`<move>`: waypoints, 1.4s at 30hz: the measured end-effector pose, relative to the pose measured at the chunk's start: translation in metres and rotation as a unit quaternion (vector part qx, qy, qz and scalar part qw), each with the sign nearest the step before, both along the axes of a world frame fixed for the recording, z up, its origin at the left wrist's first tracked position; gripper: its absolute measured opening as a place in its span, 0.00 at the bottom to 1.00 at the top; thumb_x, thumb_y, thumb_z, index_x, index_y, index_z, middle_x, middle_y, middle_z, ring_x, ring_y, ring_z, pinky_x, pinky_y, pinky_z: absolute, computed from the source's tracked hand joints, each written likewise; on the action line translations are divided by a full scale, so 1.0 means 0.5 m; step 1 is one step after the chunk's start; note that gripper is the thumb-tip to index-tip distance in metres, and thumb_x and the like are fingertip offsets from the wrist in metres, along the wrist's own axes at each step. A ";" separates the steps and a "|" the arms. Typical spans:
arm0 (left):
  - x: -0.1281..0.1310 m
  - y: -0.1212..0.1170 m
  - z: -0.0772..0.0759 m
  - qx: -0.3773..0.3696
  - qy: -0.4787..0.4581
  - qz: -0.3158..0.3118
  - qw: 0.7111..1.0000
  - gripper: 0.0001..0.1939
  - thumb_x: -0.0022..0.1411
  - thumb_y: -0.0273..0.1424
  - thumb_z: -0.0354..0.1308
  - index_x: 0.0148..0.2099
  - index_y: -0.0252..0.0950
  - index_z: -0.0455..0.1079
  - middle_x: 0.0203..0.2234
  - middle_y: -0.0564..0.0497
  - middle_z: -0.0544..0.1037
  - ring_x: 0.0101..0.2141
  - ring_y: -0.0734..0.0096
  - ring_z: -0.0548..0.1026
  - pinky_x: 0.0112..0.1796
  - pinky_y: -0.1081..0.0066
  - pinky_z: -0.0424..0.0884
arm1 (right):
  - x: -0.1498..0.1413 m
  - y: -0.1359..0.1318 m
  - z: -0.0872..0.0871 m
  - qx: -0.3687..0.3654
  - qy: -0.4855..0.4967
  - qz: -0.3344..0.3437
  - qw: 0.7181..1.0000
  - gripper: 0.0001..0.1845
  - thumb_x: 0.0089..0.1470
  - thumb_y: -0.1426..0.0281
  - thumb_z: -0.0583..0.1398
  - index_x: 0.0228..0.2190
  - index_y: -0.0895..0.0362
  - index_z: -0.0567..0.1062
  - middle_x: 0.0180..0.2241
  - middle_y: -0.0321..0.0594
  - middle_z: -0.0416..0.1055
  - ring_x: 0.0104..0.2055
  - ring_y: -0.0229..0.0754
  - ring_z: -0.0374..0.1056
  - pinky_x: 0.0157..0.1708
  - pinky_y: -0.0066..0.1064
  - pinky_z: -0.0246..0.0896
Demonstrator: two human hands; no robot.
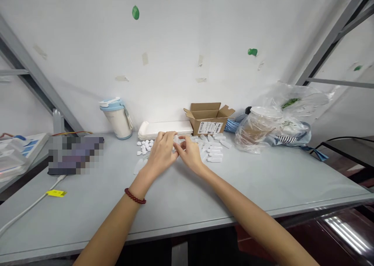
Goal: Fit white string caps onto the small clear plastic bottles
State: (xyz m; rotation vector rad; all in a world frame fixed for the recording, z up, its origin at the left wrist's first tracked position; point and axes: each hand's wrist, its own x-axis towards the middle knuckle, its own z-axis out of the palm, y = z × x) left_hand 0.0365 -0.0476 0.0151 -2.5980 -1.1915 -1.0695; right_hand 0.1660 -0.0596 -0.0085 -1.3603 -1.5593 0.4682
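My left hand (161, 151) and my right hand (191, 154) meet above the middle of the table, fingertips bent and close together. Between them is a small translucent plastic piece (176, 139), mostly covered by the fingers; its exact shape is hidden. Several small white caps (144, 147) lie loose just left of my left hand. Beyond my right hand are several translucent plastic vials (215, 154) with white ends, lying flat in a loose group. More clear pieces (138, 166) rest partly behind my left wrist.
Behind the hands lie a stack of white trays or sheets (165, 128) and an open cardboard box (208, 120). A blue-lidded cup (117, 118) stands left of them. Plastic-bagged containers (260, 127) sit right. A blurred dark device (77, 155) and white cable (26, 211) lie left.
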 end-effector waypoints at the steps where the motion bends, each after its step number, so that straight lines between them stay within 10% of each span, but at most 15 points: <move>1: -0.009 0.004 0.005 -0.017 -0.005 -0.008 1.000 0.21 0.54 0.25 0.54 0.52 0.34 0.61 0.46 0.44 0.72 0.46 0.55 0.65 0.45 0.59 0.68 | -0.002 -0.001 0.001 -0.003 0.014 0.021 1.000 0.17 0.56 0.64 0.56 0.45 0.59 0.69 0.25 0.37 0.73 0.28 0.40 0.70 0.31 0.30 0.60; 26: -0.033 0.010 0.021 -0.015 0.060 -0.012 0.998 0.13 0.52 0.30 0.58 0.42 0.34 0.67 0.39 0.43 0.75 0.45 0.52 0.66 0.43 0.56 0.68 | -0.018 -0.004 -0.008 -0.052 0.092 0.059 0.993 0.13 0.54 0.69 0.57 0.42 0.59 0.70 0.24 0.36 0.73 0.25 0.37 0.70 0.28 0.30 0.66; 35: -0.071 0.006 0.055 -0.202 0.060 0.006 0.977 0.18 0.45 0.37 0.63 0.39 0.36 0.67 0.38 0.46 0.72 0.46 0.54 0.65 0.41 0.62 0.67 | -0.027 -0.015 -0.003 -0.102 0.090 0.129 0.982 0.15 0.60 0.71 0.48 0.44 0.60 0.69 0.22 0.34 0.70 0.26 0.36 0.69 0.26 0.26 0.62; 42: -0.131 0.031 0.053 -0.340 0.144 0.015 0.929 0.29 0.37 0.45 0.65 0.42 0.39 0.68 0.39 0.49 0.71 0.41 0.56 0.69 0.38 0.66 0.66 | -0.034 -0.026 -0.004 -0.095 -0.093 0.180 0.975 0.11 0.57 0.75 0.52 0.37 0.60 0.74 0.32 0.39 0.74 0.33 0.37 0.68 0.35 0.29 0.59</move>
